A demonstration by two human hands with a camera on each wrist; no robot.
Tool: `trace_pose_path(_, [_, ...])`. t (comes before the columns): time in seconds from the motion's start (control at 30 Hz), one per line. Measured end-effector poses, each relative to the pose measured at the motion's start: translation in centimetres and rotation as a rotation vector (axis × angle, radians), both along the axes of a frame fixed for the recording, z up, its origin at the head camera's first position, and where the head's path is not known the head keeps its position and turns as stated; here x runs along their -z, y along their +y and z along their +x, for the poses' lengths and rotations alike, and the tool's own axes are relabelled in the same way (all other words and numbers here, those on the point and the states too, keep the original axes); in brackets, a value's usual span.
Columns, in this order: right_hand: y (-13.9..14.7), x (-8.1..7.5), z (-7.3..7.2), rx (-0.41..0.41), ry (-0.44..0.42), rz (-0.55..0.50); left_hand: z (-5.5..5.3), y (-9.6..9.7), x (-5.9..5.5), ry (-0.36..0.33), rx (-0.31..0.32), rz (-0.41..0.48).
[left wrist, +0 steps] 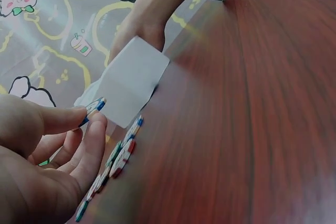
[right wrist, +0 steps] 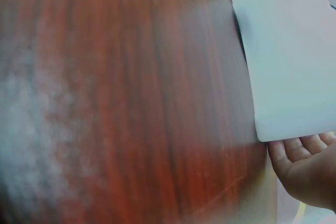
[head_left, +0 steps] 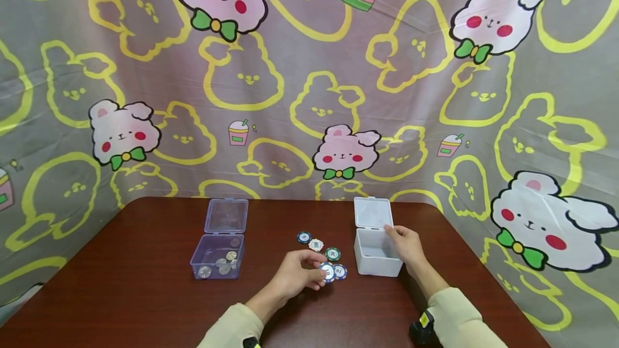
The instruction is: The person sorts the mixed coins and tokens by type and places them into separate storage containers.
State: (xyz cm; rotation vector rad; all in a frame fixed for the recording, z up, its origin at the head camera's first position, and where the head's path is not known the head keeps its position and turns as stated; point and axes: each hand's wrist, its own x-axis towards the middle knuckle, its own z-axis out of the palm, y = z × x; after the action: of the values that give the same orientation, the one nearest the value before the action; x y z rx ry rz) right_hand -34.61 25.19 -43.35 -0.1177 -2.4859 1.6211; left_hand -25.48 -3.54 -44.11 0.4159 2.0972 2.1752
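Note:
My left hand [head_left: 294, 274] pinches a blue-and-white poker chip [head_left: 328, 272] between thumb and fingers, above the table. Beside it a second blue-and-white chip [head_left: 340, 271] lies on the wood. Further back are a green chip [head_left: 332, 254], a white chip [head_left: 316, 245] and a dark blue chip [head_left: 303, 237]. With my right hand [head_left: 407, 245] I hold the right side of an open white box [head_left: 379, 267]; in the right wrist view the fingers [right wrist: 296, 150] lie against its wall. Most of the box's inside is hard to make out.
An open purple see-through box [head_left: 217, 243] with several silver coins [head_left: 224, 269] stands at the left, its lid tipped back. The dark red-brown table [head_left: 145, 294] ends at a cartoon-printed curtain [head_left: 271, 85] behind and at both sides.

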Motion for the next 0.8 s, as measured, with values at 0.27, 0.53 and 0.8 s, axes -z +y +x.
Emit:
trace_pose_path(0.27, [0.0, 0.0, -0.2, 0.001, 0.004, 0.006, -0.3, 1.5, -0.2, -0.044, 0.008, 0.107])
trace_pose_path(0.53, [0.0, 0.0, -0.1, 0.001, 0.004, 0.005, -0.9, 2.9, -0.4, -0.088, -0.008, 0.148])
trace_pose_path(0.8, [0.0, 0.3, -0.4, 0.004, 0.017, 0.009, -1.6, 4.0, -0.4, -0.101, -0.018, 0.223])
